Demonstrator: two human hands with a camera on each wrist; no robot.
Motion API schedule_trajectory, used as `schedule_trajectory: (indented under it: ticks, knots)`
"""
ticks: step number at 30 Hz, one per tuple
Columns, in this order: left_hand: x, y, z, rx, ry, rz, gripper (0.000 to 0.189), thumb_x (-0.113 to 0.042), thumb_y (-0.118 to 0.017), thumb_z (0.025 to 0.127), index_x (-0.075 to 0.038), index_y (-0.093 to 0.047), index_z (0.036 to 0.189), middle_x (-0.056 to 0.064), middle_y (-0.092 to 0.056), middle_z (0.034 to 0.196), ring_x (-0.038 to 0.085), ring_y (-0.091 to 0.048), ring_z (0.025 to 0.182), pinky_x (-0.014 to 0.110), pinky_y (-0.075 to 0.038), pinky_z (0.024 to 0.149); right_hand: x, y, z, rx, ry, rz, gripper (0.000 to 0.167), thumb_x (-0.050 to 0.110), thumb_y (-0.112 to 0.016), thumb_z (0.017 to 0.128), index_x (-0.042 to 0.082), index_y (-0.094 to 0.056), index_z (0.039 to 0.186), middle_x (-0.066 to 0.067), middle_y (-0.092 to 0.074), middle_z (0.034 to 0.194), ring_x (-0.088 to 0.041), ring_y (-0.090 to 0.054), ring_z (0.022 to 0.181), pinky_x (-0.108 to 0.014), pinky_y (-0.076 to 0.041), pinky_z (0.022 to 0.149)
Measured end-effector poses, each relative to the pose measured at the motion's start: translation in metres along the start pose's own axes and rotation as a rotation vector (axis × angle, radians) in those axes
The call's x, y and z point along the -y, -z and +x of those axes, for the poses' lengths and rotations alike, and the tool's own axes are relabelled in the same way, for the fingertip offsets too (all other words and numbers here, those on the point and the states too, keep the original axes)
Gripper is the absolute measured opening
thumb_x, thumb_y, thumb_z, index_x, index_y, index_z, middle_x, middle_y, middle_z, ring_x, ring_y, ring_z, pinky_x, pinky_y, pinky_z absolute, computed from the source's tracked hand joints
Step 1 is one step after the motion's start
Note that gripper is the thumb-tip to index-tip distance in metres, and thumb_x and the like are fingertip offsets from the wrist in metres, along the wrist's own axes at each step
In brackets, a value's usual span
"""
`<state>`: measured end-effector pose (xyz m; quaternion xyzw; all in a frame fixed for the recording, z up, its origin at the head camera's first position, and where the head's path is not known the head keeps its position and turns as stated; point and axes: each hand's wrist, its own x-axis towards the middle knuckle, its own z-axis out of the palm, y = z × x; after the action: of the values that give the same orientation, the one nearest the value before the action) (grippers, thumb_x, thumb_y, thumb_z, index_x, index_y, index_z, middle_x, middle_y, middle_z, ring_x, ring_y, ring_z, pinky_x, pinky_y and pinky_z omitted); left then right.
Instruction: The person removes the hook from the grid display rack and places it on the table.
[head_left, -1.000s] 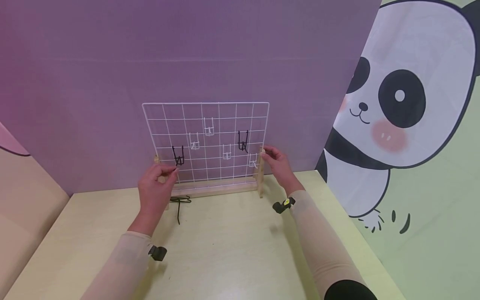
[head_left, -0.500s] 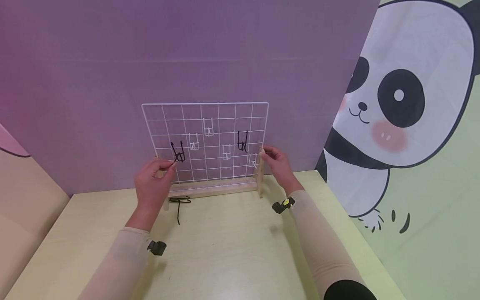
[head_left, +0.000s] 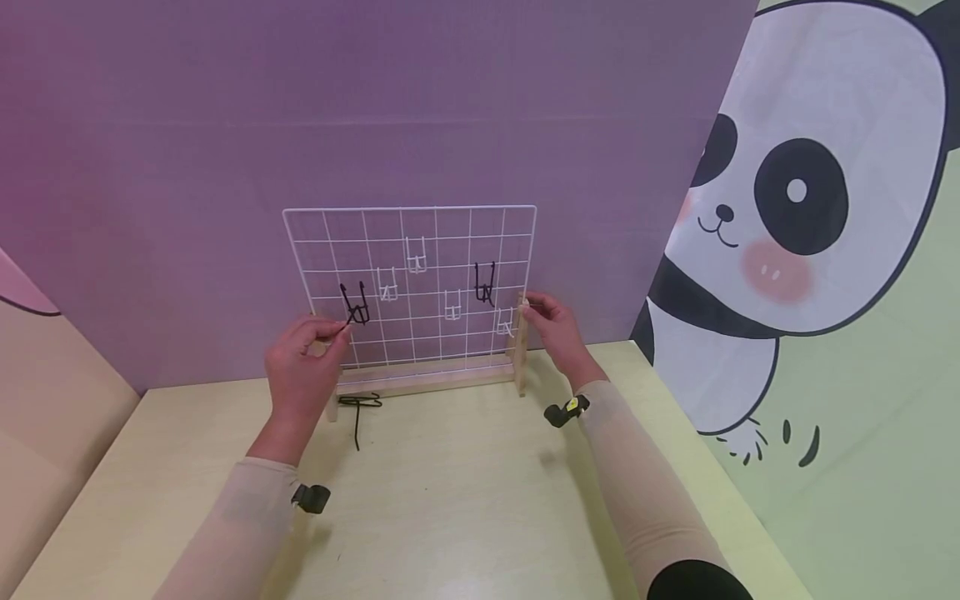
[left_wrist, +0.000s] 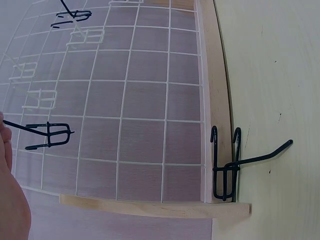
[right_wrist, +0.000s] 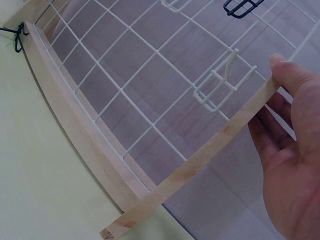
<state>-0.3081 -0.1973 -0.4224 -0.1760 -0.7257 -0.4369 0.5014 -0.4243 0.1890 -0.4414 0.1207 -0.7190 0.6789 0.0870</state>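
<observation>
My left hand [head_left: 303, 358] pinches the prong of a black wire hook [head_left: 358, 315] between thumb and fingertips. That hook is tilted at the lower left of a white wire grid panel [head_left: 408, 207]; whether its bent ends catch on a wire, I cannot tell. The panel stands upright in a wooden stand [head_left: 427, 382]. On the other side, my right hand [right_wrist: 295, 135] holds the top of the stand's right side post [right_wrist: 190, 170], thumb at the front and fingers behind. Another black hook [left_wrist: 225, 169] is by the stand's base, its prong pointing away from the panel.
Several white hooks [head_left: 417, 264] and a black hook [head_left: 484, 292] hang on the grid. The pale tabletop [head_left: 450, 508] extends in front of the stand. Close behind rises a purple wall [head_left: 420, 100]; a panda picture [head_left: 802, 192] covers the right wall.
My left hand has shifted slightly up and left. The black hook it pinches has risen and now leans at an angle. My right hand has stayed on the post.
</observation>
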Motion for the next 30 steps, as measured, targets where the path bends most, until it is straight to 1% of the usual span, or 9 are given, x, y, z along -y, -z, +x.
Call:
schedule_trajectory:
  ticks: [6, 12, 18, 24, 30]
  knots:
    - [-0.002, 0.001, 0.001, -0.004, 0.02, -0.003, 0.015, 0.017, -0.087, 0.085, 0.007, -0.081, 0.094, 0.02, -0.078, 0.093, -0.009, -0.062, 0.092, 0.008, -0.05, 0.083, -0.002, 0.001, 0.001, 0.002, -0.003, 0.01, 0.036, 0.009, -0.069, 0.11, -0.002, -0.067, 0.144, -0.001, -0.073, 0.12, -0.014, -0.063, 0.115, -0.031, -0.052, 0.11]
    - [-0.003, 0.006, 0.002, 0.016, 0.012, -0.023, 0.011, 0.011, -0.087, 0.089, 0.006, -0.082, 0.097, 0.018, -0.078, 0.095, -0.009, -0.064, 0.094, 0.009, -0.052, 0.086, -0.001, 0.001, 0.0, 0.001, 0.004, 0.019, 0.036, 0.008, -0.069, 0.11, -0.004, -0.067, 0.144, 0.004, -0.072, 0.116, -0.012, -0.063, 0.113, -0.029, -0.052, 0.108]
    - [-0.003, 0.006, 0.001, -0.002, -0.006, -0.037, 0.015, 0.016, -0.088, 0.084, 0.006, -0.081, 0.094, 0.02, -0.077, 0.093, -0.008, -0.063, 0.093, 0.009, -0.052, 0.086, -0.001, 0.001, 0.0, 0.003, 0.004, 0.001, 0.036, 0.01, -0.068, 0.111, -0.001, -0.067, 0.144, 0.0, -0.072, 0.12, -0.014, -0.063, 0.114, -0.031, -0.052, 0.109]
    - [-0.003, 0.008, -0.001, 0.011, -0.02, -0.021, 0.017, 0.017, -0.088, 0.084, 0.006, -0.082, 0.095, 0.02, -0.077, 0.092, -0.007, -0.062, 0.093, 0.008, -0.05, 0.087, -0.002, 0.001, 0.001, 0.004, -0.005, -0.006, 0.036, 0.012, -0.069, 0.111, 0.0, -0.067, 0.145, -0.004, -0.072, 0.123, -0.016, -0.063, 0.116, -0.032, -0.052, 0.109]
    - [-0.001, 0.011, -0.004, 0.02, -0.034, -0.003, 0.018, 0.017, -0.088, 0.083, 0.005, -0.082, 0.095, 0.019, -0.078, 0.093, 0.0, -0.064, 0.091, 0.008, -0.05, 0.088, -0.002, 0.001, 0.0, 0.003, -0.011, -0.013, 0.037, 0.013, -0.07, 0.111, 0.002, -0.068, 0.146, -0.007, -0.072, 0.127, -0.017, -0.063, 0.118, -0.035, -0.052, 0.112]
